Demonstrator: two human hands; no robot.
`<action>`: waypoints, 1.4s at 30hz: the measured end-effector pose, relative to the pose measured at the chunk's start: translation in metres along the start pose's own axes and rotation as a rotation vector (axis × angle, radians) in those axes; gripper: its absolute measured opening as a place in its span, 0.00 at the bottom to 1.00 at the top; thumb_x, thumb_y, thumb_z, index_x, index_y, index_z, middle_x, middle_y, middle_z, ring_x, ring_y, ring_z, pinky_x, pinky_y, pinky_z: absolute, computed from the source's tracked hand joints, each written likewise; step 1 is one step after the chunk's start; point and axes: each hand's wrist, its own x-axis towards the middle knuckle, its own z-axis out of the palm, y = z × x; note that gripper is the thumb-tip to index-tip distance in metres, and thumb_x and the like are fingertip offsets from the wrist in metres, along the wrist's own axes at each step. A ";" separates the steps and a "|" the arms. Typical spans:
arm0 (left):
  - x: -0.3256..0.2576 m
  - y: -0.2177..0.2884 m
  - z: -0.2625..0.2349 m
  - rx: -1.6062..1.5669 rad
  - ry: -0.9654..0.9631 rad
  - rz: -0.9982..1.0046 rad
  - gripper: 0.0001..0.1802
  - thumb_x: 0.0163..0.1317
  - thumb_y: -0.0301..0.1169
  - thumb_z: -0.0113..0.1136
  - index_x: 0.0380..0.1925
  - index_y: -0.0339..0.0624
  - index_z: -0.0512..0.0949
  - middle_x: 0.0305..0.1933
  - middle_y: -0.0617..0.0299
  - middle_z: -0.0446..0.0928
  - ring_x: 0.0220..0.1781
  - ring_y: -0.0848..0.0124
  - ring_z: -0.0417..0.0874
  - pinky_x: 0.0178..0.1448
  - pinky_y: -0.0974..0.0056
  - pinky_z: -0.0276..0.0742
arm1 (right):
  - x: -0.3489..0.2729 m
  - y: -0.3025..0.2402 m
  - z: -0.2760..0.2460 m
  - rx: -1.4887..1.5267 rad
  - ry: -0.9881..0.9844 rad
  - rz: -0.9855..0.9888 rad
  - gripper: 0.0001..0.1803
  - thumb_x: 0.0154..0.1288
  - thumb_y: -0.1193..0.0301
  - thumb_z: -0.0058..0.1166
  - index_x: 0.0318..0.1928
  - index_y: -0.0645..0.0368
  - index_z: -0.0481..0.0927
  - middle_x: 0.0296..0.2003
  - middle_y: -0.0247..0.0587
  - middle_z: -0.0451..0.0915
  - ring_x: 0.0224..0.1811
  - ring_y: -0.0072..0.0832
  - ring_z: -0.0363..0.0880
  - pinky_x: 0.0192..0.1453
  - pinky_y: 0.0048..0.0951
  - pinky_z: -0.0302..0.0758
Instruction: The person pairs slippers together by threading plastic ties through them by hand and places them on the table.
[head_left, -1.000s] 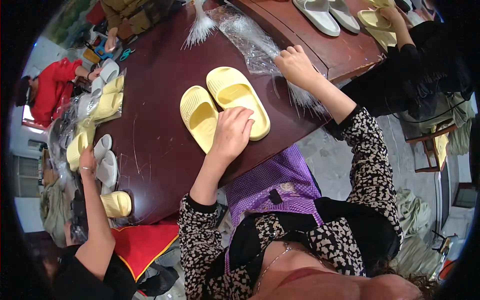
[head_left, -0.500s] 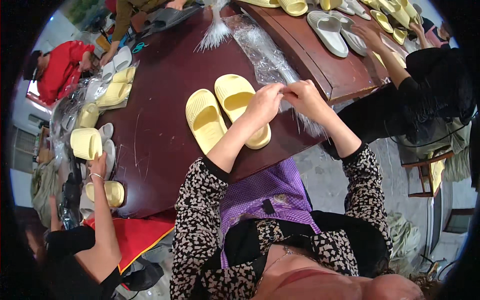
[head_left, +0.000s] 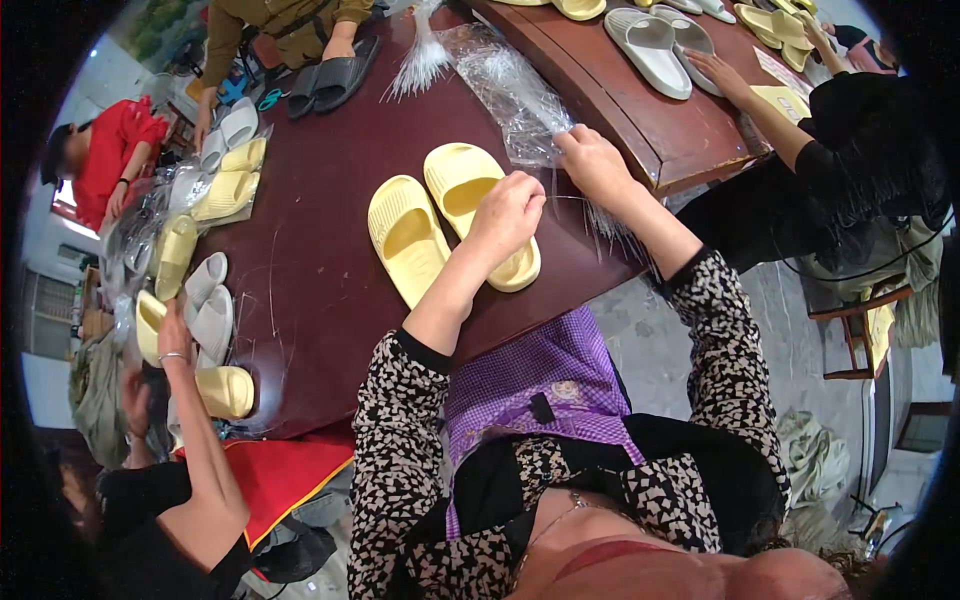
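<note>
A pair of pale yellow slide sandals lies before me on the dark red table (head_left: 330, 215): the left slide (head_left: 408, 240) is in plain view, the right slide (head_left: 462, 185) partly under my left hand. My left hand (head_left: 507, 222) is closed in a pinch over the right slide, with a thin clear plastic strand (head_left: 568, 197) running out from its fingertips. Farther right, my right hand (head_left: 598, 168) pinches at the clear plastic bag (head_left: 510, 95) and the bundle of thin strands (head_left: 608, 222); whatever sits between its fingertips is too small to make out.
Another bunch of white strands (head_left: 420, 60) lies at the far edge. Black slides (head_left: 335, 80) are under a co-worker's hand across the table. At left, a co-worker handles yellow slides (head_left: 150, 325) beside grey ones (head_left: 210, 310). White slides (head_left: 648, 50) stand on the adjoining table (head_left: 600, 95).
My hands, together before, have moved apart; the left went left and down over the right slide, the right up toward the bag. At left, the co-worker's hand lowered a yellow slide.
</note>
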 end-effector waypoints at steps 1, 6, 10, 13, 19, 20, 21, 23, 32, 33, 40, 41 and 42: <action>-0.001 0.003 0.001 -0.017 -0.014 -0.018 0.03 0.54 0.25 0.56 0.27 0.37 0.74 0.31 0.54 0.75 0.35 0.56 0.77 0.40 0.57 0.73 | 0.001 0.003 0.004 -0.116 -0.038 0.014 0.07 0.59 0.72 0.50 0.35 0.63 0.76 0.34 0.47 0.78 0.34 0.45 0.80 0.38 0.41 0.76; -0.010 0.020 -0.001 -0.105 -0.020 -0.077 0.02 0.53 0.23 0.55 0.25 0.36 0.73 0.28 0.52 0.75 0.33 0.54 0.77 0.38 0.56 0.73 | 0.010 0.016 0.017 -0.138 -0.227 0.127 0.07 0.60 0.71 0.46 0.33 0.62 0.75 0.35 0.49 0.78 0.36 0.46 0.80 0.40 0.44 0.76; -0.031 0.033 -0.014 -0.148 -0.006 -0.059 0.02 0.52 0.22 0.54 0.24 0.35 0.71 0.25 0.51 0.74 0.30 0.55 0.76 0.36 0.57 0.72 | 0.011 0.015 0.024 -0.141 -0.240 0.156 0.08 0.59 0.75 0.41 0.33 0.61 0.76 0.34 0.51 0.78 0.36 0.45 0.81 0.40 0.42 0.77; -0.047 0.045 -0.030 -0.172 -0.029 -0.115 0.02 0.52 0.21 0.53 0.24 0.34 0.71 0.25 0.51 0.74 0.30 0.55 0.76 0.35 0.58 0.72 | 0.011 0.018 0.026 -0.154 -0.246 0.172 0.08 0.61 0.71 0.44 0.34 0.62 0.74 0.35 0.50 0.78 0.36 0.46 0.80 0.39 0.45 0.76; -0.073 0.055 -0.075 -0.112 0.074 -0.197 0.01 0.53 0.20 0.53 0.25 0.33 0.71 0.24 0.51 0.74 0.28 0.57 0.77 0.33 0.61 0.71 | 0.014 0.015 0.028 -0.152 -0.234 0.160 0.07 0.60 0.72 0.44 0.34 0.62 0.74 0.35 0.50 0.78 0.37 0.46 0.80 0.39 0.44 0.76; -0.076 0.056 -0.081 -0.115 0.115 -0.198 0.01 0.55 0.20 0.53 0.26 0.33 0.72 0.23 0.54 0.73 0.27 0.64 0.75 0.32 0.65 0.70 | 0.013 0.017 0.027 -0.154 -0.222 0.158 0.07 0.60 0.72 0.44 0.33 0.62 0.74 0.35 0.50 0.77 0.37 0.46 0.80 0.39 0.44 0.76; -0.078 0.058 -0.087 -0.118 0.156 -0.196 0.01 0.56 0.20 0.53 0.27 0.33 0.73 0.23 0.58 0.72 0.26 0.72 0.73 0.31 0.68 0.68 | 0.013 0.019 0.026 -0.156 -0.208 0.156 0.07 0.60 0.72 0.44 0.33 0.62 0.74 0.35 0.50 0.77 0.37 0.46 0.80 0.39 0.44 0.76; -0.083 0.066 -0.098 -0.117 0.195 -0.176 0.01 0.57 0.20 0.52 0.28 0.33 0.73 0.22 0.61 0.71 0.25 0.79 0.71 0.30 0.72 0.67 | 0.012 0.020 0.023 -0.156 -0.199 0.145 0.07 0.59 0.73 0.44 0.33 0.61 0.74 0.34 0.49 0.77 0.37 0.45 0.80 0.38 0.43 0.77; -0.094 0.096 -0.122 0.018 0.403 -0.106 0.01 0.58 0.20 0.53 0.29 0.32 0.73 0.25 0.60 0.74 0.27 0.76 0.73 0.32 0.71 0.70 | 0.003 0.022 0.010 -0.155 -0.251 0.158 0.04 0.55 0.73 0.49 0.29 0.60 0.75 0.31 0.47 0.77 0.36 0.43 0.80 0.37 0.40 0.78; -0.099 0.102 -0.133 0.088 0.435 -0.101 0.01 0.58 0.20 0.53 0.29 0.32 0.73 0.25 0.59 0.74 0.27 0.75 0.74 0.32 0.70 0.70 | 0.012 0.005 0.004 -0.080 -0.215 0.103 0.04 0.55 0.73 0.50 0.29 0.61 0.76 0.30 0.47 0.77 0.36 0.43 0.80 0.38 0.40 0.78; -0.082 0.090 -0.134 0.222 0.504 -0.085 0.03 0.55 0.17 0.53 0.30 0.34 0.73 0.26 0.52 0.73 0.27 0.57 0.76 0.32 0.60 0.71 | 0.007 -0.089 -0.092 0.480 0.079 -0.204 0.11 0.52 0.75 0.57 0.38 0.60 0.77 0.29 0.47 0.77 0.33 0.41 0.78 0.38 0.38 0.77; -0.079 0.092 -0.133 0.233 0.480 -0.078 0.03 0.55 0.18 0.53 0.29 0.34 0.73 0.26 0.52 0.73 0.27 0.56 0.76 0.32 0.59 0.71 | 0.007 -0.109 -0.102 0.566 0.090 -0.249 0.14 0.51 0.76 0.58 0.41 0.60 0.77 0.28 0.45 0.77 0.32 0.40 0.78 0.38 0.37 0.77; -0.075 0.098 -0.132 0.245 0.454 -0.064 0.03 0.54 0.18 0.54 0.29 0.34 0.73 0.26 0.52 0.73 0.27 0.56 0.75 0.32 0.58 0.71 | 0.006 -0.124 -0.109 0.572 0.091 -0.250 0.14 0.51 0.76 0.58 0.41 0.60 0.77 0.28 0.45 0.77 0.32 0.40 0.78 0.38 0.37 0.77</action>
